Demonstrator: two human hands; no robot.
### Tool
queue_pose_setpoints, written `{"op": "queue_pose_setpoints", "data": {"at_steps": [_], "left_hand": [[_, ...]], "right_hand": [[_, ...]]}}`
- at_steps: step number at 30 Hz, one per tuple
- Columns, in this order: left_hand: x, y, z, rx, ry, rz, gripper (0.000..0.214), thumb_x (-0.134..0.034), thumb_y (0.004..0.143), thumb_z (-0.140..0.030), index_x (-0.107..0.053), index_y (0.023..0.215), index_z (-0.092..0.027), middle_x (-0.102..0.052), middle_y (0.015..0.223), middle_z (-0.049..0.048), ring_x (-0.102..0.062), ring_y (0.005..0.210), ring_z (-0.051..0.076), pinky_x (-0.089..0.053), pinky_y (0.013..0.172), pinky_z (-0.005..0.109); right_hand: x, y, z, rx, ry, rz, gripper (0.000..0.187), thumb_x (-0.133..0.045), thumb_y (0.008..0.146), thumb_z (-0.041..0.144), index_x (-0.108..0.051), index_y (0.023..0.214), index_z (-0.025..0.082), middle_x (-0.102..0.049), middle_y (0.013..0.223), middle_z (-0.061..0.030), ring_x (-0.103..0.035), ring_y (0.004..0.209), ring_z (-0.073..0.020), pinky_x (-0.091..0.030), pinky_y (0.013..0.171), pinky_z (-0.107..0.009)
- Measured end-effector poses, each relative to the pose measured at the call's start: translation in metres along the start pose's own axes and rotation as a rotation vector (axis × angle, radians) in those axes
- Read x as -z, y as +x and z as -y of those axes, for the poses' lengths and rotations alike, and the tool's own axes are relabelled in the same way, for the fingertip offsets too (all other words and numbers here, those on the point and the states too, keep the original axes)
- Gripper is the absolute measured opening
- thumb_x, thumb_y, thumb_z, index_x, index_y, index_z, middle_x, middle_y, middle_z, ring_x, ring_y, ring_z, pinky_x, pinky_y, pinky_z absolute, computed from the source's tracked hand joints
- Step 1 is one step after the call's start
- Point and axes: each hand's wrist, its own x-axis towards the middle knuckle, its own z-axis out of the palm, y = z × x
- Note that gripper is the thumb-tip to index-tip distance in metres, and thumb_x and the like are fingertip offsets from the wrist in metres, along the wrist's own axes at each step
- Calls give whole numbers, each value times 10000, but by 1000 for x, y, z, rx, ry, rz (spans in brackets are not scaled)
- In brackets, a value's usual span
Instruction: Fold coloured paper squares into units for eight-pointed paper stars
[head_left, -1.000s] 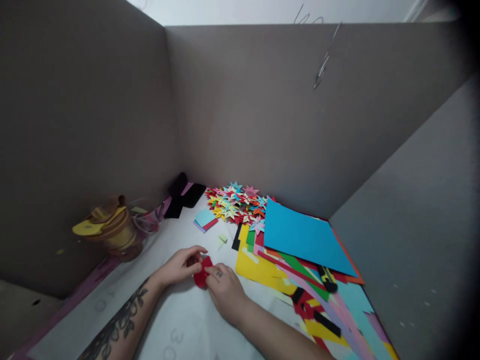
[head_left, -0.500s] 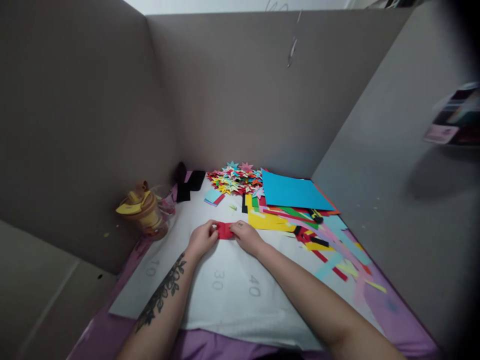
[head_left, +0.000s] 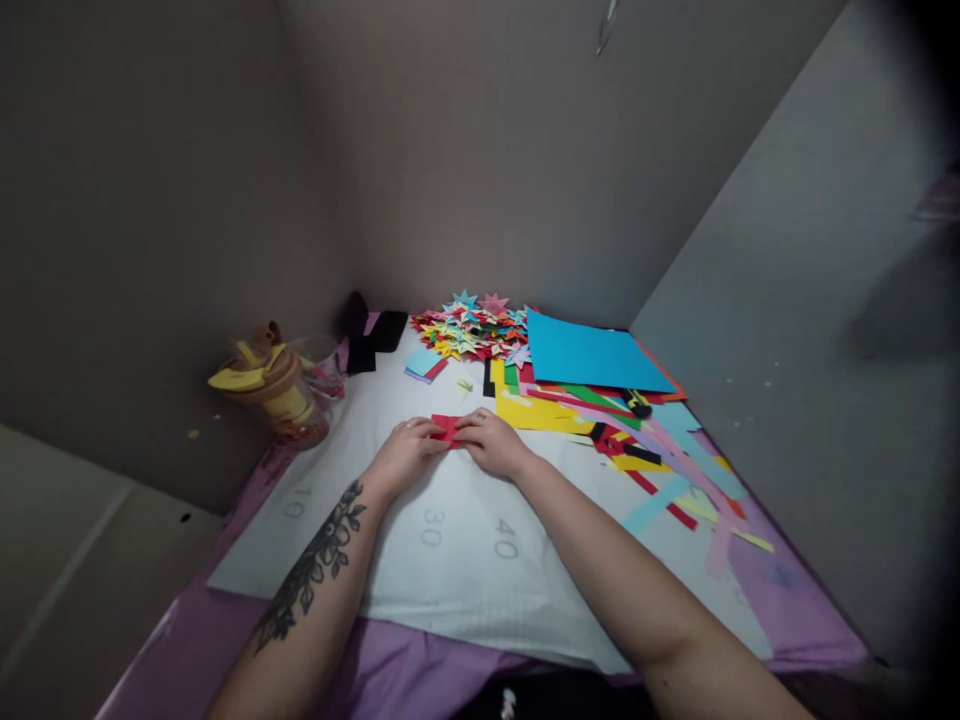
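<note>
A small piece of red paper (head_left: 448, 430) lies between my two hands over the white sheet (head_left: 465, 590). My left hand (head_left: 409, 455) has its fingers closed on the paper's left part. The right part is pinched by my right hand (head_left: 491, 442), and its fingertips nearly meet those of the left. Much of the paper is hidden under the fingers. Just beyond my hands rests a thin stack of small blue and red papers (head_left: 425, 364), with a tiny pale green scrap (head_left: 465, 385) beside it.
Folded paper stars (head_left: 472, 330) are heaped at the back. To their right a large blue sheet (head_left: 592, 352) tops other coloured sheets, with a cutter (head_left: 637, 403) and paper strips (head_left: 660, 500) nearby. A lidded cup (head_left: 281, 395) stands left, near black pieces (head_left: 375, 340). Grey panels (head_left: 465, 160) enclose the table.
The fingers of both hands have come closer together and cover more of the red paper. My view has tilted down somewhat.
</note>
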Motion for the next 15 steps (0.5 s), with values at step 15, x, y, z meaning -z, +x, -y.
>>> {"op": "queue_pose_setpoints", "data": {"at_steps": [15], "left_hand": [[8, -3, -1, 16, -80, 51, 333, -499, 800, -53, -735, 952, -233, -701, 1055, 75, -627, 977, 212, -496, 849, 346]], "right_hand": [[8, 6, 0, -20, 140, 47, 144, -568, 836, 133, -687, 858, 211, -685, 933, -45, -549, 893, -187, -446, 836, -351]]}}
